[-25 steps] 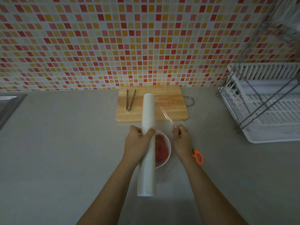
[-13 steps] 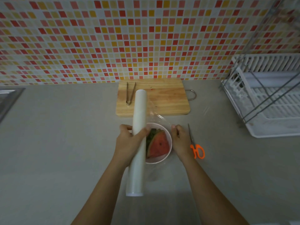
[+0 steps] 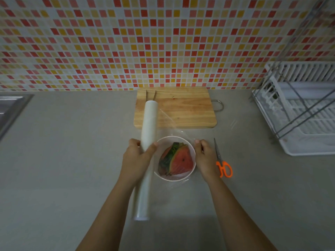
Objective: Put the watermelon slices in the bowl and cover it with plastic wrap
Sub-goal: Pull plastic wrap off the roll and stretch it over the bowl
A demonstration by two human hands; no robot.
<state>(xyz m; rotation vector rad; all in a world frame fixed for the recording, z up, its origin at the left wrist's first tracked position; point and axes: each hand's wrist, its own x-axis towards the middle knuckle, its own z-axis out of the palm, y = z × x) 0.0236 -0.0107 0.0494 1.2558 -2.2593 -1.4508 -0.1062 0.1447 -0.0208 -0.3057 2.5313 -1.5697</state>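
Observation:
A white bowl [image 3: 193,172] stands on the grey counter, with red and green watermelon slices [image 3: 176,161] lying in it. My left hand [image 3: 138,156] grips a long white plastic wrap roll [image 3: 147,124] just left of the bowl. My right hand [image 3: 204,156] pinches the free edge of the clear film [image 3: 170,122] at the bowl's right rim. The film stretches from the roll across the top of the bowl.
A wooden cutting board [image 3: 188,109] with metal tongs [image 3: 151,94] lies behind the bowl. Orange-handled scissors [image 3: 222,162] rest right of my right hand. A white dish rack [image 3: 299,109] stands at the far right, a sink edge [image 3: 10,107] at the far left.
My left hand has carried the roll to the left, off the bowl, drawing out more film. The watermelon slices have come into full view; my right hand stays at the right rim.

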